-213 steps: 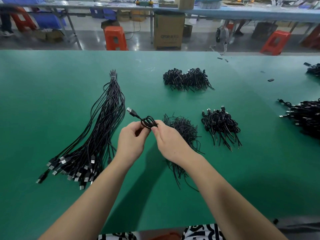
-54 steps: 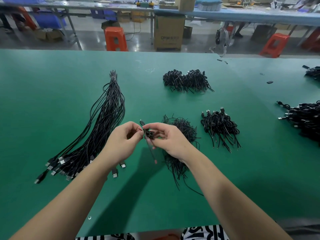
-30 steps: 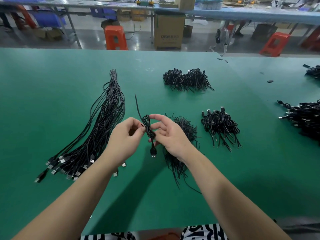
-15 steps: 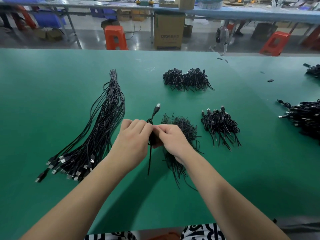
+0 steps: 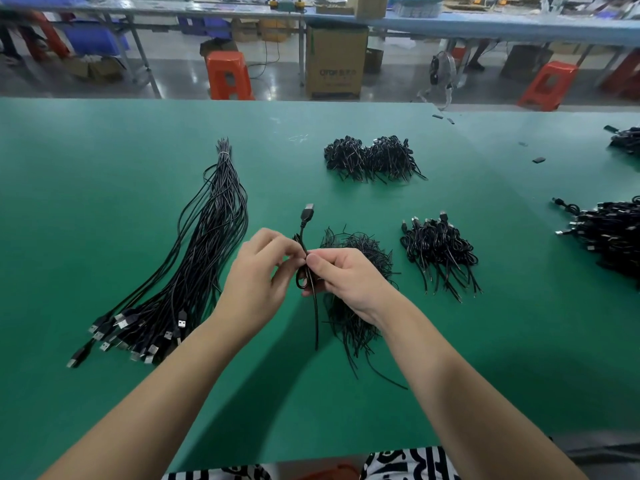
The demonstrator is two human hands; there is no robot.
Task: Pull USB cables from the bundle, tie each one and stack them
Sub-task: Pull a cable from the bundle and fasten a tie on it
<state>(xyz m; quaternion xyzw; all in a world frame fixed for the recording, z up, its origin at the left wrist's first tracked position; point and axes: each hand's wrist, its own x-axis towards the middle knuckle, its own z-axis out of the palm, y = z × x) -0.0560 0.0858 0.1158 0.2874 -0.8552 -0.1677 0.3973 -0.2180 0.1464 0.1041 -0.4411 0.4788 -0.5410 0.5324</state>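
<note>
A long bundle of black USB cables (image 5: 204,258) lies on the green table (image 5: 104,168) at the left, its plugs fanned toward me. Above the table's middle, my left hand (image 5: 256,282) and my right hand (image 5: 346,275) both pinch one coiled black USB cable (image 5: 306,233). Its plug points up and away from me, and its loose tail hangs down between my wrists. A pile of thin black ties (image 5: 353,296) lies under my right hand. A stack of tied cables (image 5: 438,249) sits just to the right of it.
A second heap of tied cables (image 5: 372,157) lies farther back. More cable piles (image 5: 609,233) sit at the right edge. Beyond the table stand orange stools (image 5: 228,74), a cardboard box (image 5: 336,60) and other workbenches.
Since a second ago the coiled cable has been flipped so that its plug points up instead of down. My hands have closed in on the coil; in the last half second they barely moved.
</note>
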